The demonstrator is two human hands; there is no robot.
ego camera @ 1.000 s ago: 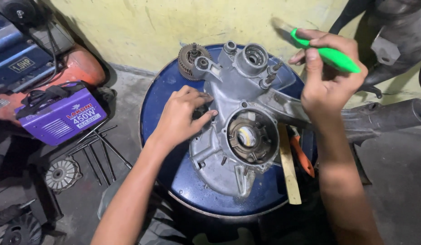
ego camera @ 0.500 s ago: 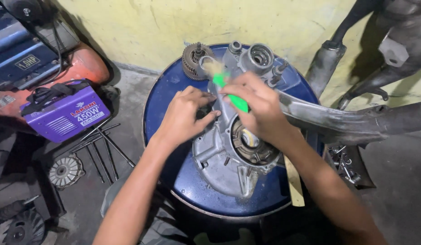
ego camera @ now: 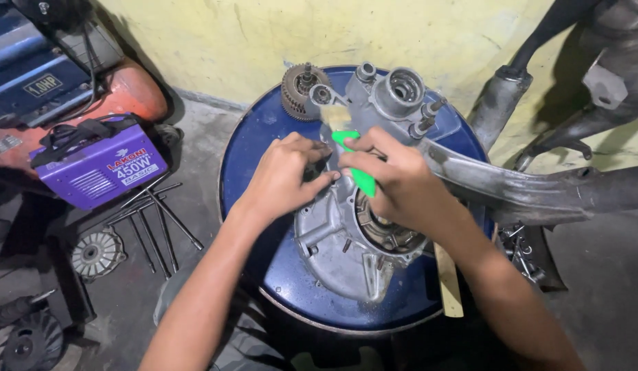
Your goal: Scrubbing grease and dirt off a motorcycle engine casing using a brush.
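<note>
A grey metal engine case [ego camera: 346, 240] lies on top of a blue drum [ego camera: 264, 137]. My right hand [ego camera: 394, 182] grips a brush with a green handle [ego camera: 356, 168], its pale bristles [ego camera: 336, 115] touching the upper part of the case. My left hand [ego camera: 284, 175] rests on the case's left side with fingers curled against it, holding nothing. A round toothed gear [ego camera: 298, 89] sits at the case's far left corner. Two round ports [ego camera: 401, 89] stick up at its far end.
A purple box-shaped machine [ego camera: 102, 168] and an orange-and-blue unit [ego camera: 64, 82] stand on the floor at left, with thin metal rods [ego camera: 154, 220] and round gear parts [ego camera: 95, 253] nearby. A grey metal frame arm [ego camera: 539, 189] crosses right. A wooden stick [ego camera: 448, 278] lies on the drum's right edge.
My right hand brought the green-handled brush down from the upper right onto the top of the case. My left hand stayed on the case's left side.
</note>
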